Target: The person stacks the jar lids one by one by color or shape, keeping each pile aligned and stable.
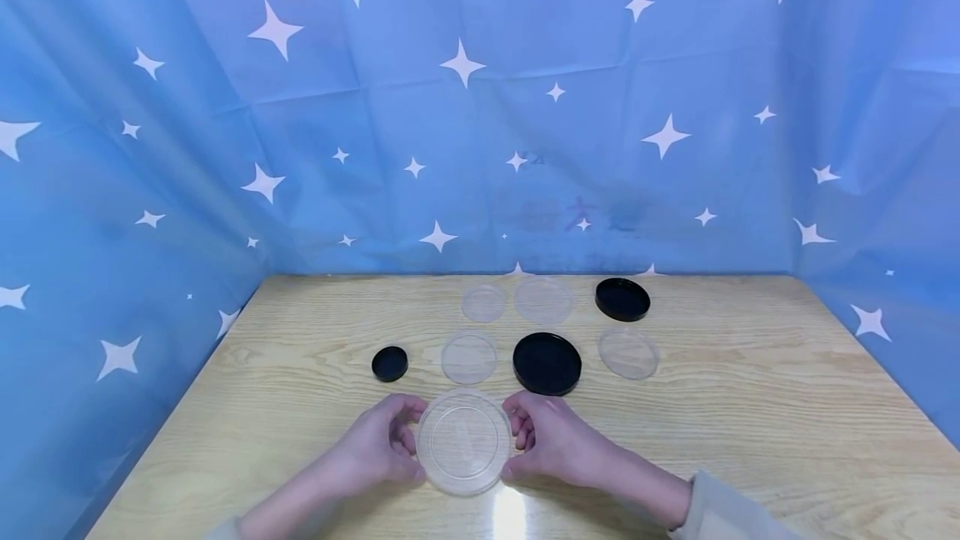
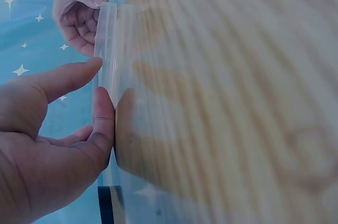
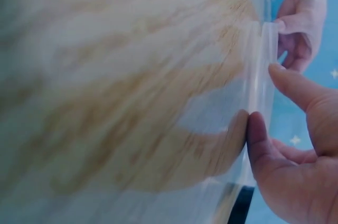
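Note:
In the head view a clear round plastic lid (image 1: 463,442) with a raised inner ring is at the front middle of the table, between both hands. My left hand (image 1: 390,442) holds its left edge, thumb toward the front and fingers toward the back. On the opposite edge my right hand (image 1: 543,440) grips it the same way. Both wrist views show the lid's upright rim (image 2: 105,39) close to the wood, with thumb and index fingertips right at it. Behind the lid lie a large black round lid (image 1: 547,364) and a clear disc (image 1: 468,357).
A small black lid (image 1: 390,363) lies to the left, and another black lid (image 1: 622,299) at the back right. More clear discs lie near the back (image 1: 483,304) and on the right (image 1: 628,353). A blue star-patterned curtain (image 1: 465,123) surrounds the wooden table (image 1: 750,382).

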Demonstrator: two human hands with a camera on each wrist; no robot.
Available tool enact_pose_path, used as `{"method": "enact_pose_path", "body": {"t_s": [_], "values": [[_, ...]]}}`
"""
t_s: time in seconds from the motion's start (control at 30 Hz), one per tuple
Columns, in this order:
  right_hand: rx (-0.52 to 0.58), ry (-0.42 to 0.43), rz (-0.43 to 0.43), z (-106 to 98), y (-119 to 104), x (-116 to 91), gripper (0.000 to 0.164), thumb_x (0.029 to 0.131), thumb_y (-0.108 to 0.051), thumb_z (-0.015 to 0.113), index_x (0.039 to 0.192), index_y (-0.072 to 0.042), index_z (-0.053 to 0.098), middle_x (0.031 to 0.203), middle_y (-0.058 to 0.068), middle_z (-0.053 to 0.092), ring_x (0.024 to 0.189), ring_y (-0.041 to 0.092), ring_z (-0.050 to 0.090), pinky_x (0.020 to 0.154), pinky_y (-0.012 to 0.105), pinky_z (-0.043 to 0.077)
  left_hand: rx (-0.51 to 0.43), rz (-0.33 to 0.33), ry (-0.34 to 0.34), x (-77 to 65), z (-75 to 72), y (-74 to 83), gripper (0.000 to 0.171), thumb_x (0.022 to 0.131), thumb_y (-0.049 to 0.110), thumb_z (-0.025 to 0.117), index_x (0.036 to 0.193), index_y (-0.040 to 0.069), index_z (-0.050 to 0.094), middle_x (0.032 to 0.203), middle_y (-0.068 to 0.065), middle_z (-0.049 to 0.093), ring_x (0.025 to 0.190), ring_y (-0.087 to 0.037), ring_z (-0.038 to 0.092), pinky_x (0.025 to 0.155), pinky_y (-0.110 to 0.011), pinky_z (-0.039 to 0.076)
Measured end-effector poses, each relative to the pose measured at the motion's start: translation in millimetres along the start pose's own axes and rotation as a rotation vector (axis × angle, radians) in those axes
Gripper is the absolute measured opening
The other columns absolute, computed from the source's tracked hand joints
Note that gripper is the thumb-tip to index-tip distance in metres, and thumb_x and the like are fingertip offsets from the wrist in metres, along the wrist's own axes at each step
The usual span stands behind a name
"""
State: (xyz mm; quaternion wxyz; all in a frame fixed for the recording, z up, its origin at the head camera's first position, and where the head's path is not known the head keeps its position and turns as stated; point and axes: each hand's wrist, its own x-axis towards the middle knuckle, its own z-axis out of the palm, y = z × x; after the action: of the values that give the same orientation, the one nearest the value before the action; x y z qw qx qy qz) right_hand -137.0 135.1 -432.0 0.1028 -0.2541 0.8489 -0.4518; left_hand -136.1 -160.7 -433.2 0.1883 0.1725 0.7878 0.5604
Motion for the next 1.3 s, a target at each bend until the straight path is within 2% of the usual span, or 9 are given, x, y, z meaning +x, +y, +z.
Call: {"method": "enact_pose_path", "body": {"t_s": [0.27,0.4,0.5,0.63,0.8,0.97,1.13,1.3], "values": [[0.02,-0.011,0.004,-0.9,0.5,-0.4,0.066,0.068,0.003,0.089,0.124,0.012,0.056,0.089,0.001,0.058,0.076,0.006,0.058,0.069,0.023,0.055,-0.001,0.003,-0.017,-0.5,-2.6,2.3,0.086,0.065,-0.012,0.08,0.141,-0.015,0.041,0.097,-0.013,0.062,0.083,-0.021,0.058,0.067,-0.022,0.052],[0.036,-0.013,0.01,-4.8,-2.0,-1.8,0.071,0.069,0.0,0.091,0.128,0.013,0.055,0.089,0.002,0.059,0.077,0.008,0.06,0.07,0.024,0.056,0.012,0.005,-0.01,-1.5,-6.8,5.2,0.088,0.065,-0.01,0.084,0.142,-0.012,0.041,0.116,-0.017,0.058,0.087,-0.023,0.058,0.07,-0.025,0.054],[0.039,-0.014,0.013,-10.2,-5.4,-2.2,0.074,0.07,-0.003,0.091,0.132,0.013,0.054,0.09,0.003,0.06,0.077,0.01,0.062,0.07,0.024,0.057,0.033,0.01,0.019,-0.7,-11.5,8.5,0.087,0.066,-0.008,0.085,0.142,-0.008,0.043,0.128,-0.02,0.052,0.086,-0.023,0.059,0.069,-0.026,0.055],[0.018,-0.015,0.02,-21.7,-10.6,-1.1,0.074,0.074,-0.007,0.091,0.136,0.011,0.053,0.095,0.005,0.061,0.078,0.011,0.063,0.072,0.024,0.057,0.052,0.015,0.054,3.8,-18.8,15.0,0.083,0.071,-0.004,0.086,0.142,-0.004,0.044,0.133,-0.022,0.048,0.083,-0.022,0.06,0.065,-0.028,0.056],[0.006,0.002,-0.009,-42.5,-11.3,3.6,0.07,0.079,-0.01,0.088,0.138,0.007,0.054,0.101,0.009,0.062,0.08,0.01,0.064,0.074,0.026,0.057,0.042,0.068,0.065,14.1,-26.0,23.6,0.075,0.077,0.0,0.086,0.14,-0.005,0.046,0.13,-0.023,0.046,0.087,-0.023,0.059,0.069,-0.028,0.056],[0.03,0.028,-0.023,-66.0,-5.7,8.1,0.067,0.083,-0.012,0.086,0.14,0.005,0.054,0.105,0.011,0.062,0.082,0.013,0.066,0.077,0.028,0.057,0.033,0.114,0.063,26.5,-27.1,29.6,0.07,0.08,0.001,0.084,0.139,-0.005,0.047,0.129,-0.024,0.048,0.093,-0.026,0.059,0.076,-0.028,0.056],[0.013,0.108,0.027,-88.5,5.9,16.4,0.067,0.086,-0.016,0.085,0.143,0.001,0.053,0.108,0.012,0.063,0.086,0.017,0.066,0.078,0.031,0.057,0.013,0.145,0.06,42.9,-24.2,34.9,0.067,0.081,0.0,0.083,0.138,-0.003,0.049,0.129,-0.026,0.05,0.097,-0.028,0.06,0.079,-0.03,0.058],[-0.025,0.2,0.085,-111.3,21.8,30.9,0.068,0.088,-0.02,0.084,0.146,-0.001,0.052,0.114,0.017,0.064,0.093,0.021,0.067,0.078,0.036,0.056,-0.004,0.157,0.05,65.0,-14.6,43.7,0.06,0.082,-0.001,0.082,0.134,-0.002,0.053,0.129,-0.024,0.052,0.1,-0.029,0.061,0.081,-0.031,0.059]]}}
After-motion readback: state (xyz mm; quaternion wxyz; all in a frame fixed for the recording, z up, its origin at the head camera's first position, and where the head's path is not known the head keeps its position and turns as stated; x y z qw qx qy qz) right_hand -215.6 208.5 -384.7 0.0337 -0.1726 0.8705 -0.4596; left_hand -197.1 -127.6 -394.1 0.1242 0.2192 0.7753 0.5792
